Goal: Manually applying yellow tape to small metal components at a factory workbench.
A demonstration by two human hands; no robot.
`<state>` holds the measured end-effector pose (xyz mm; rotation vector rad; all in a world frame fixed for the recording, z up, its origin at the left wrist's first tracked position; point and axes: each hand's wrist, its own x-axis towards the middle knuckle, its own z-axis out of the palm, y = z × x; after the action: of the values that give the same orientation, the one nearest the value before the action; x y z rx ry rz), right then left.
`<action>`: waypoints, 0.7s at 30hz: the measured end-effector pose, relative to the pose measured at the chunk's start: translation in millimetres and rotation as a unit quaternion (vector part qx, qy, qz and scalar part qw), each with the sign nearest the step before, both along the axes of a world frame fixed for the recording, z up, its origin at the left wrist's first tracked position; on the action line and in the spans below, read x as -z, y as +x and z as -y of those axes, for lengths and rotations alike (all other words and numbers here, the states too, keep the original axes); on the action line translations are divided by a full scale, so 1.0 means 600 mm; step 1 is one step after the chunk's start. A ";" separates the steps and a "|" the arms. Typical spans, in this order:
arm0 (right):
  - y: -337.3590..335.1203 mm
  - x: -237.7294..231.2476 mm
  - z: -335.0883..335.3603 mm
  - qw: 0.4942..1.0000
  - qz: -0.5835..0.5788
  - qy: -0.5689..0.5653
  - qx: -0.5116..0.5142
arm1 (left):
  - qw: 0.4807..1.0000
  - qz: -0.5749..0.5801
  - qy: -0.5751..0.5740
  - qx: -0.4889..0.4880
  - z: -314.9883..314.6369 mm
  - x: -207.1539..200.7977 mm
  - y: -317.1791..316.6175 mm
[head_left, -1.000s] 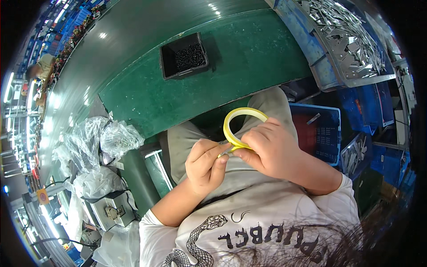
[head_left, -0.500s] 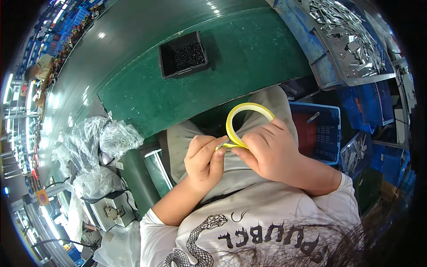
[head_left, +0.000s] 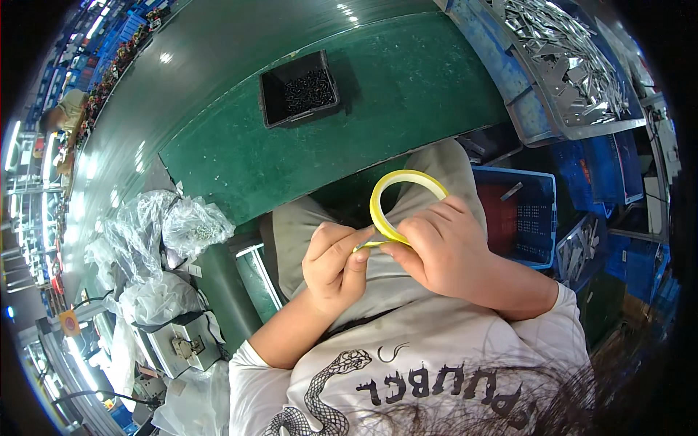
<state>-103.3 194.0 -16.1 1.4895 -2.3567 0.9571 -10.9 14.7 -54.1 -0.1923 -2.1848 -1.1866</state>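
Observation:
My right hand (head_left: 449, 247) grips a roll of yellow tape (head_left: 376, 206), its ring standing up above my lap. From the roll a short strip of tape runs left to my left hand (head_left: 331, 263). Thumb and forefinger of that hand are closed at the strip's end, the forefinger stretched along it toward the roll. A tiny greyish bit shows at the left fingertips, too small to name. The two hands are close together but apart.
Ahead, a black bin (head_left: 298, 91) of small black parts stands on the green table (head_left: 407, 87). Metal pieces fill a blue crate (head_left: 527, 109) at upper right; another blue crate (head_left: 549, 218) sits beside my right leg. Clear plastic bags (head_left: 196, 221) lie at left.
My left forefinger has straightened along the strip toward the roll, covering more of it. The roll has dipped very slightly; my right hand has hardly moved.

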 end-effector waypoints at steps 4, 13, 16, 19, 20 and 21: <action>-0.002 -0.002 -0.001 1.000 0.021 0.001 -0.013 | 0.999 -0.026 0.002 0.026 0.002 -0.004 -0.001; 0.000 -0.005 -0.001 0.996 0.075 -0.020 -0.041 | 0.997 -0.059 0.015 0.043 -0.002 -0.005 0.000; 0.001 -0.005 -0.001 0.993 0.110 -0.020 -0.047 | 0.997 -0.066 0.015 0.044 -0.004 -0.003 0.003; -0.003 -0.005 0.000 0.993 0.102 -0.033 -0.049 | 0.997 -0.054 0.019 0.047 -0.001 0.000 0.005; -0.003 -0.004 0.000 0.993 0.100 -0.035 -0.051 | 0.997 -0.053 0.027 0.054 -0.001 0.000 0.006; -0.003 -0.003 0.000 0.993 0.097 -0.038 -0.054 | 0.996 -0.051 0.035 0.060 -0.001 0.000 0.007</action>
<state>-105.3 193.8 -14.5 1.5726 -2.3589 1.2561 -6.9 15.0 -54.2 -0.3518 -2.0638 -1.2882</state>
